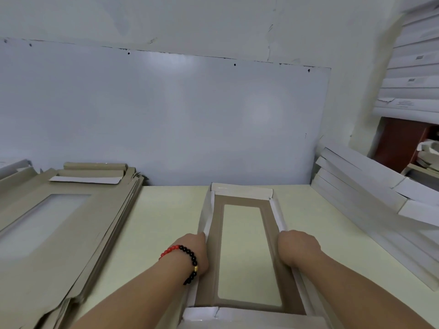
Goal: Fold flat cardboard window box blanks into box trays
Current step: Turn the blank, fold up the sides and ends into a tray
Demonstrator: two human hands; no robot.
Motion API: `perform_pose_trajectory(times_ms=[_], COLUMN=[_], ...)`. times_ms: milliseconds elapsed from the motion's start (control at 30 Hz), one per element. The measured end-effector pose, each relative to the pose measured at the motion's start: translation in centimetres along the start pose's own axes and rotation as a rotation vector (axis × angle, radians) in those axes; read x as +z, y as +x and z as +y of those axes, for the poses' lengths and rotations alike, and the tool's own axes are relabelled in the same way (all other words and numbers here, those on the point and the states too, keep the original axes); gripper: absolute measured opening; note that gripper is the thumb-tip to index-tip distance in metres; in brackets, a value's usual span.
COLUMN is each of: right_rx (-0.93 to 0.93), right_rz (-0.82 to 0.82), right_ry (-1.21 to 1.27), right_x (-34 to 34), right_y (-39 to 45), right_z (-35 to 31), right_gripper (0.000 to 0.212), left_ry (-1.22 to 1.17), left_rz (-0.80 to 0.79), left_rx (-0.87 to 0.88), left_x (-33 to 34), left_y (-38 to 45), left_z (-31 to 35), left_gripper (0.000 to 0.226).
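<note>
Left hand (193, 249) and right hand (298, 246), knuckles up, each grasp a side wall of the box tray (247, 257); fingers hidden.

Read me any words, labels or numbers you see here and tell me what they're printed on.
None can be read.
Small dark printed marks on the white boxes stacked at upper right: too blurred to read.
Fine lines of print on the lowest box's label: too small to read.
The box tray under the hands and the flat blanks stack show no text.
</note>
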State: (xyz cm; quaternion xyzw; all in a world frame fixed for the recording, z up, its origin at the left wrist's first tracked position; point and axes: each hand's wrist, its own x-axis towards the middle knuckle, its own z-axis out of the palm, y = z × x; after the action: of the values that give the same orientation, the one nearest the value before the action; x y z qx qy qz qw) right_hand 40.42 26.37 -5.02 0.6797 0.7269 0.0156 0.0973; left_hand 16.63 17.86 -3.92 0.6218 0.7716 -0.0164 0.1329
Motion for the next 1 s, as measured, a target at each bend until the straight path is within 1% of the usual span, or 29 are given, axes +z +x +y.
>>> perform_pose_trajectory(times_ms=[100,133,167,233,300,367,433,500,533,633,700,767,800,900,967,1000], right_rx=[-0.041,-0.060,-0.071,-0.089,-0.141,-0.218,-0.254,-0.265,-0.274,-0.294,-0.300,-0.305,-0.300,-0.293,-0.310,-0.323], right_rz=[0.018,0.033,0.051,0.076,0.067,0.016,-0.046,-0.058,-0.044,-0.025,-0.010,0.015,0.026,0.002,-0.073,-0.111], right_ry=[0.000,0.027,0.067,0.171,0.218,0.189,0.161,0.160,0.156,0.169,0.176,0.172,0.184,0.249,0.416,0.530], right_x=[0.5,0.6,0.6,0.7,1.3,2.0,2.2,1.9,1.7,1.5,1.6,1.8,1.9,1.3,0.9,0.8], right_y=[-0.3,-0.7,-1.3,-3.2,-5.9,-8.7,-10.5,-11.0,-11.2,-11.4,-11.6,-11.6,-11.5,-11.8,-11.9,-12.0], right_z=[-0.5,-0.6,-0.5,0.2,1.1,1.7,1.9,1.8,1.8,1.8,1.3,0.9,0.8,0.9,1.8,2.7], right_gripper=[0.072,0.077,0.078,0.077,0.072,0.071,0.072,0.072,0.072,0.076,0.077,0.076,0.076,0.071,0.061,0.060], left_ry=[-0.003,-0.011,-0.015,0.005,0.049,0.105,0.148,0.199,0.227,0.189,0.179,0.142,0.127,0.042,-0.057,-0.135], left_rz=[-0.033,-0.041,-0.033,-0.007,-0.006,0.012,-0.026,-0.068,-0.079,-0.089,-0.083,-0.053,-0.054,-0.005,0.057,0.054], left_rx=[-0.028,-0.039,-0.045,-0.046,-0.026,0.004,0.047,0.096,0.106,0.023,-0.016,-0.017,-0.012,0.004,-0.002,-0.037], left_x=[0.4,0.7,1.0,1.6,2.2,2.3,1.8,1.7,1.6,0.8,-0.2,-0.3,0.0,1.5,2.0,1.7], left_y=[-0.2,-0.4,-0.8,-1.9,-3.2,-4.3,-5.6,-6.7,-7.0,-6.0,-4.5,-2.8,-2.3,-1.8,-2.1,-2.5], left_z=[0.8,1.1,1.3,1.3,0.7,0.2,0.2,0.9,1.2,1.5,1.3,1.2,1.1,1.1,0.8,0.6], left_gripper=[0.085,0.093,0.097,0.097,0.091,0.081,0.065,0.052,0.052,0.059,0.051,0.043,0.045,0.072,0.082,0.085])
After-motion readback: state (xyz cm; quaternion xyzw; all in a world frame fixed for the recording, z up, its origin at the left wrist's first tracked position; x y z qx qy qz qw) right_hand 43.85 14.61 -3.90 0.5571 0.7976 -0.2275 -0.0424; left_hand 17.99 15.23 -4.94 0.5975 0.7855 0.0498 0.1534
